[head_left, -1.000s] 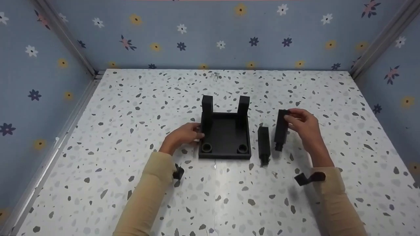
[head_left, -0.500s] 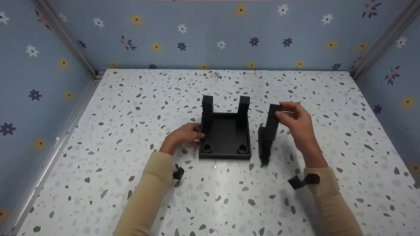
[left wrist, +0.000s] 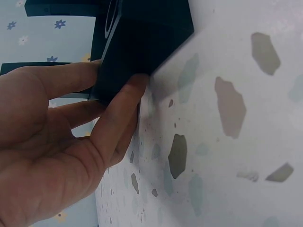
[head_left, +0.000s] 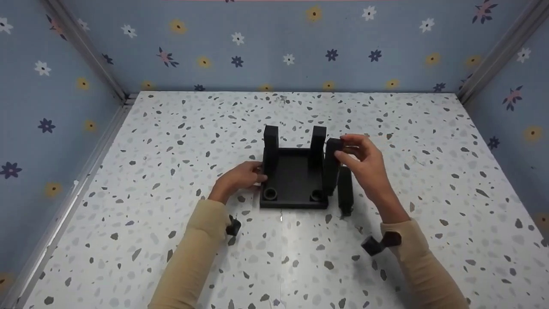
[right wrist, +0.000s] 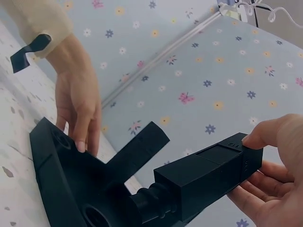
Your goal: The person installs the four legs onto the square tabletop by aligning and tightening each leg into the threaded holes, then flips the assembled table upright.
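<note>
On the left I've got the left hand [head_left: 238,177] clamped on the tray's [head_left: 294,205] left wall, I'd say to hold it steady. The tray lies flat on the table [head_left: 206,128], hollow side up, so the left socket [head_left: 270,194] and right socket [head_left: 317,195] show their round mouths at the near corners. At the far corners, the left post [head_left: 271,141] and right post [head_left: 318,138] stand upright. Next comes the held post [head_left: 331,165], overlapping the tray's right wall in my head view; whether they touch, I can't tell. It's tilted, ringed peg facing the tray in my right wrist view. Just beside it lies the spare post [head_left: 345,189], peg end towards the person. And here's the right hand [head_left: 366,161], thumb and fingers pinching the held post near its plain end, presumably to leave the peg free. Under everything, a white, speckled top; around it, blue walls [head_left: 274,43] with white, yellow and dark flowers, a grey rail [head_left: 83,47] at each visible corner.
</note>
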The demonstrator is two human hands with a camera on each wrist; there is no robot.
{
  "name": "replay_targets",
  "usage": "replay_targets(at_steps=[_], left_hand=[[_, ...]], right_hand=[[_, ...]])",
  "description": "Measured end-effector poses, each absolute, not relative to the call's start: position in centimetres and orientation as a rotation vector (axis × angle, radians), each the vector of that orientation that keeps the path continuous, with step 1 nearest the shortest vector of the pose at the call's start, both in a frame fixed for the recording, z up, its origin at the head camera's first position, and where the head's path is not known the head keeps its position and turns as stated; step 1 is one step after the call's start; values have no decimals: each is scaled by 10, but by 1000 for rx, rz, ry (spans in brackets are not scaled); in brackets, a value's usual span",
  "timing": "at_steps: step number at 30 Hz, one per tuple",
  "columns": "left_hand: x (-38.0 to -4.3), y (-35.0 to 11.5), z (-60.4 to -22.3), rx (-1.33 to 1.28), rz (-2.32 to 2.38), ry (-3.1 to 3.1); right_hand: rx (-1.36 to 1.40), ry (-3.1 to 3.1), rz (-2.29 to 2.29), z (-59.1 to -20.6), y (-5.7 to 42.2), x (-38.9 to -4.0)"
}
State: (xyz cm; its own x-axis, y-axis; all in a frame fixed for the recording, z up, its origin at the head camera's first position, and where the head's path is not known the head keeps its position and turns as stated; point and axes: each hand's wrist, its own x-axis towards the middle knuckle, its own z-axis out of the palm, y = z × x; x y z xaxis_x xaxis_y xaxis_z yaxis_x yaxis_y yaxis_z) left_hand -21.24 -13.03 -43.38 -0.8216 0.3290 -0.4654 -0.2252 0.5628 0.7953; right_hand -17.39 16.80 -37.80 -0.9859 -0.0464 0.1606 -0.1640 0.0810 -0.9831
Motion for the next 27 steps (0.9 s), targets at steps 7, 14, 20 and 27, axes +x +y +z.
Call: replay_targets(at_steps=[7, 14, 20, 27], left_hand=[[-212, -129, -434, 33, 1308, 2152], [-214, -129, -436, -1, 1332, 2123], [-214, -130, -436, 8, 1292, 2153], [-214, -130, -436, 13, 1325, 2135]], right_hand=[[330, -2207, 2082, -378, 152, -171], [464, -2147, 2106, -380, 132, -167], [542, -2150, 2074, -384, 116, -165], [606, -2143, 2079, -390, 98, -164]])
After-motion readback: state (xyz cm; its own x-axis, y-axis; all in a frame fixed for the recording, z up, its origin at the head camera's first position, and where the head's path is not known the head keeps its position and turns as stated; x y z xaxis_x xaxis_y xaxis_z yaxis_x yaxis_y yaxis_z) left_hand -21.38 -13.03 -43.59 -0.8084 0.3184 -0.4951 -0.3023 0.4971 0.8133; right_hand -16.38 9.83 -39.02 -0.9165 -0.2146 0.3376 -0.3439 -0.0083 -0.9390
